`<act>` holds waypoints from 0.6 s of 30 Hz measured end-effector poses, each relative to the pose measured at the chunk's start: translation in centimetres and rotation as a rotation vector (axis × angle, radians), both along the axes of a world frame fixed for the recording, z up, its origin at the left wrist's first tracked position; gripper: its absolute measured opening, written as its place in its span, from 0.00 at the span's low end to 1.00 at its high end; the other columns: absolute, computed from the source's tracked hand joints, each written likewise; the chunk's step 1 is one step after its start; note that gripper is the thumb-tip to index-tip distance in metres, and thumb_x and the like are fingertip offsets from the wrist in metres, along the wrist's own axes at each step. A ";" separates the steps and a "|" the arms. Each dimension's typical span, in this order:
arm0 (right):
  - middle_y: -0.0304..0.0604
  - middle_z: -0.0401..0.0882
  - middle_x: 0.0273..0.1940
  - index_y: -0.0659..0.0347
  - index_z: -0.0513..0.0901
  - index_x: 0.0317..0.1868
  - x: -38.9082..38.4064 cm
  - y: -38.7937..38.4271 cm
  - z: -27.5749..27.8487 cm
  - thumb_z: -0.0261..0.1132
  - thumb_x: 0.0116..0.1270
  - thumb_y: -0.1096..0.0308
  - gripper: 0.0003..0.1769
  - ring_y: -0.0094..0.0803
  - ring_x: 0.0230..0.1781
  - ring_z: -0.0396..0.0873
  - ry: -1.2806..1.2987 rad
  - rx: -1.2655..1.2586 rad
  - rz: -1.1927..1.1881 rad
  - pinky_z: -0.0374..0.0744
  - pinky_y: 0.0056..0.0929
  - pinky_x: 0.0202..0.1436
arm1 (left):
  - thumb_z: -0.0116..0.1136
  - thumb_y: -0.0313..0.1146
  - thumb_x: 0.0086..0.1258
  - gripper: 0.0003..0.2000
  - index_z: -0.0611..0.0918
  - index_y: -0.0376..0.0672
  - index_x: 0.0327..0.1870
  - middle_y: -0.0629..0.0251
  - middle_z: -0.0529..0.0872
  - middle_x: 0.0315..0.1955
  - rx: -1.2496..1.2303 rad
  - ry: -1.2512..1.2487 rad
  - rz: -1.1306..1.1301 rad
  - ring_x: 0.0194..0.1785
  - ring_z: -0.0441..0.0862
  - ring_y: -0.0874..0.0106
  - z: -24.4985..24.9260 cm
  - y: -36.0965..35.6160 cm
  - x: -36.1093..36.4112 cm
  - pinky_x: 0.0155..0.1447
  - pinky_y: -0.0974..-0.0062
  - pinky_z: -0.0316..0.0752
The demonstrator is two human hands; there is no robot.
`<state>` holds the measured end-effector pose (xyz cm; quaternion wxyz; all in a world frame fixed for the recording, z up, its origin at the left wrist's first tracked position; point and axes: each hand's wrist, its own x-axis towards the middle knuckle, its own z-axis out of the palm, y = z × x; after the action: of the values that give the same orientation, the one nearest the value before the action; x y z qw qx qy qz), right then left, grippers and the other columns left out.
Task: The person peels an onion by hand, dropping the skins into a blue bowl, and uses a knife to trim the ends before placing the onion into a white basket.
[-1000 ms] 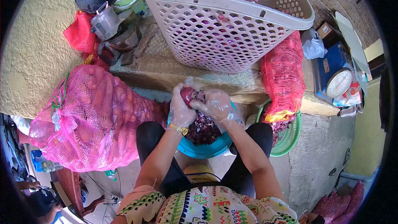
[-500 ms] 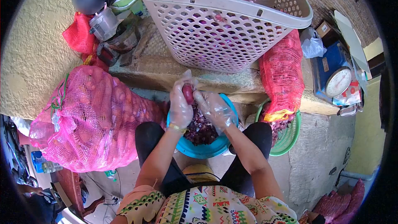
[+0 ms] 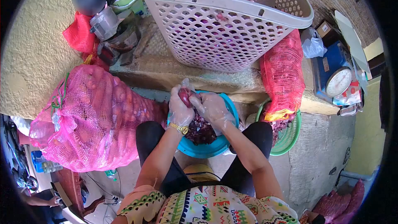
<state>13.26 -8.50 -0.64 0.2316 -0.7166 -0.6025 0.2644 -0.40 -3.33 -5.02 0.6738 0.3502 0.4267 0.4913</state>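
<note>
Over a blue basin (image 3: 203,151) between my knees, both hands work in clear plastic gloves. My left hand (image 3: 181,107) is closed around a red onion (image 3: 185,95), its top showing above the fingers. My right hand (image 3: 212,107) presses its closed fingers and thumb against the onion's right side; its fingertips are partly hidden. Dark purple onion skins (image 3: 201,130) fill the basin beneath. Any blade between the fingers is too small to make out.
A big pink mesh sack (image 3: 95,120) of onions lies left. Ahead on a ledge stands a tall perforated basket (image 3: 224,29). A red mesh sack (image 3: 284,74) leans into a green basket (image 3: 290,139) at right. A weighing scale (image 3: 338,81) sits farther right.
Both hands have dropped slightly toward the basin. The right hand has closed in on the onion, and the onion has tilted in the left hand.
</note>
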 end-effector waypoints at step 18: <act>0.58 0.88 0.31 0.60 0.92 0.37 2.0 0.2 1.3 0.69 0.60 0.21 0.42 0.56 0.36 0.90 -0.177 0.157 0.049 0.85 0.53 0.43 | 0.80 0.34 0.64 0.33 0.75 0.45 0.68 0.56 0.89 0.53 0.536 0.884 -0.261 0.55 0.88 0.61 2.8 -0.8 -1.6 0.63 0.60 0.84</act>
<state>15.27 -8.35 0.67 0.2266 -0.7019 -0.6566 0.1577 -1.97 -4.08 -2.25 0.3720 0.7338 0.4823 0.3009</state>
